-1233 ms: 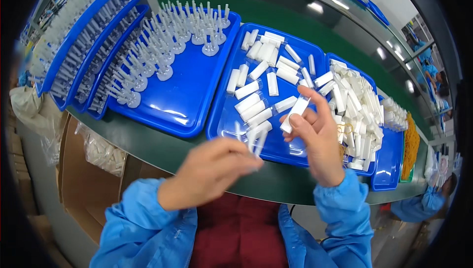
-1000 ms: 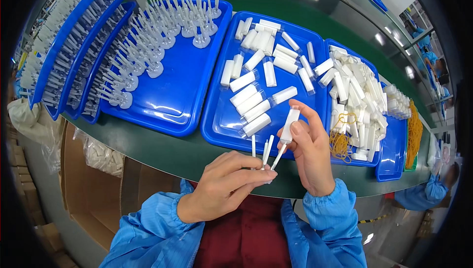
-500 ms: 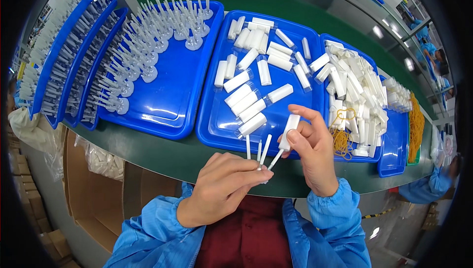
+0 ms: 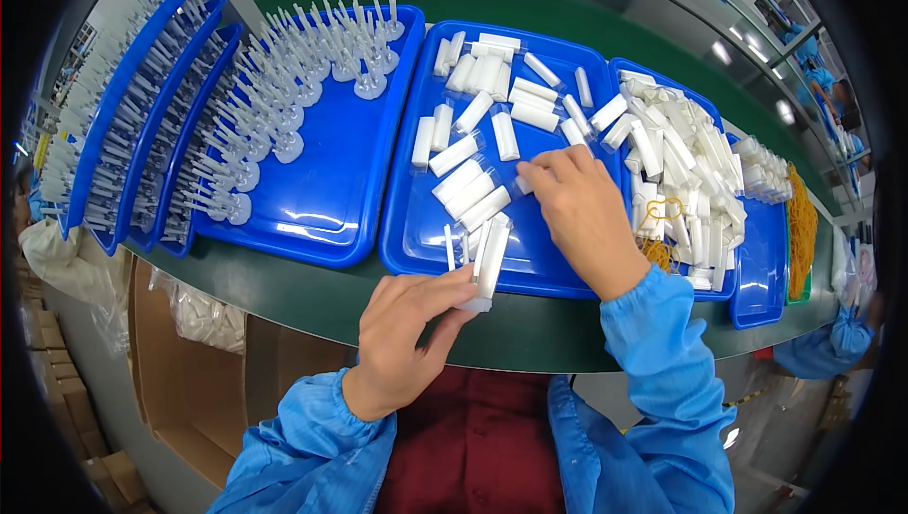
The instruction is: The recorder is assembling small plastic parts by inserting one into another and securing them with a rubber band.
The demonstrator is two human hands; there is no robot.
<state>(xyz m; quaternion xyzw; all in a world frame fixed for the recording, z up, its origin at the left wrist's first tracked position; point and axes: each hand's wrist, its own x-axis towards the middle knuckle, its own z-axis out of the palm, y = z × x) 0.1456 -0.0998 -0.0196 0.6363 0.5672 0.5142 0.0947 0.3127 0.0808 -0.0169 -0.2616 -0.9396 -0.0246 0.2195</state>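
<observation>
Left hand point(image 4: 402, 325) pinches pronged piece point(image 4: 478, 304) low, apparently leaving prongs point(image 4: 449, 247) clear, by middle blue tray's point(image 4: 426, 230) near edge; right hand point(image 4: 591, 216) covers white tube point(image 4: 520, 186) in that tray, can't tell if gripped.

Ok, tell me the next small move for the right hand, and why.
Probably lift the mostly hidden block with a clear plastic end under the right hand from the blue plastic tray toward the white pronged plastic piece in the left hand: it seems to bear a long white block, while other prongs stand bare.
</observation>
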